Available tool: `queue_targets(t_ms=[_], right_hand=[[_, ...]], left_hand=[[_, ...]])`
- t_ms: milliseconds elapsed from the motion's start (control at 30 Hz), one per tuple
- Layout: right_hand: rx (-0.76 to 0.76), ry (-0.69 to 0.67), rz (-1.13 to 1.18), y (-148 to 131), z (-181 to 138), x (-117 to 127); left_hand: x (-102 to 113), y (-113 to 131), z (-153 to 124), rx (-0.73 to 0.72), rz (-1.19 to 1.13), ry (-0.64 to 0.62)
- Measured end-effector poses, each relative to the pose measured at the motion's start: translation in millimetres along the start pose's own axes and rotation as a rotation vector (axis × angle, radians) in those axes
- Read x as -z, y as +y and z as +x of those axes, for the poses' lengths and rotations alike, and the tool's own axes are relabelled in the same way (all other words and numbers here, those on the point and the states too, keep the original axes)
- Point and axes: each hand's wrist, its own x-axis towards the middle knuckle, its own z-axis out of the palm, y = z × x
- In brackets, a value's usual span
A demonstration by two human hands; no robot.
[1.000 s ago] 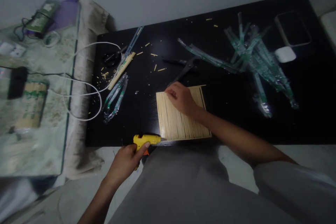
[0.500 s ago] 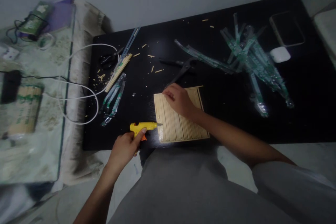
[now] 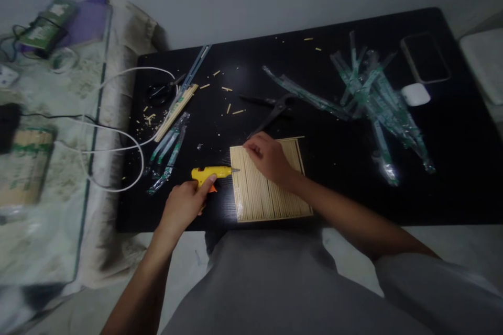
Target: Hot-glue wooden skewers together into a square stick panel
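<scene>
My left hand [image 3: 186, 201] is wrapped round the handle of a yellow hot glue gun [image 3: 212, 173], close to its orange trigger. The gun's metal nozzle points right, over the left edge of a flat panel of thin wooden sticks [image 3: 255, 196] laid side by side on the black table. At the panel's far left corner my right hand [image 3: 270, 157] is closed, thumb and fingertips pressed together by the edge stick. Whatever those fingertips pinch, if anything, is too small to make out. The right hand hides part of the panel's far side.
Black-handled pliers [image 3: 275, 110] lie beyond the panel. Torn plastic wrappers [image 3: 373, 89] are heaped at right, near a white case [image 3: 416, 94] and a clear phone cover [image 3: 426, 57]. Scissors [image 3: 161, 93], loose sticks [image 3: 176, 112] and a white cable [image 3: 141, 154] lie at left.
My left hand has moved the glue gun away from me, along the panel's left edge towards its far corner. My right hand stays at that corner. The view has shifted slightly.
</scene>
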Motion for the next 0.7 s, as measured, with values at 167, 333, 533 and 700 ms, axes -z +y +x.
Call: queue_targets(t_ms=[167,333,533,700], right_hand=[[-0.009,0.013,-0.01,0,-1,-1],[0.014,0.018,-0.003,0,-1,0],[-0.027,0.062,0.075,-6,0,2],[-0.009,0.133,0.185,-13,4,5]], left_hand=[[4,7,17,-0.028,0.026,0.075],[2,8,31,-0.038,0.008,0.16],[-2,7,49,-0.099,-0.245,0.28],[-7,6,70,-0.267,-0.613,0.356]])
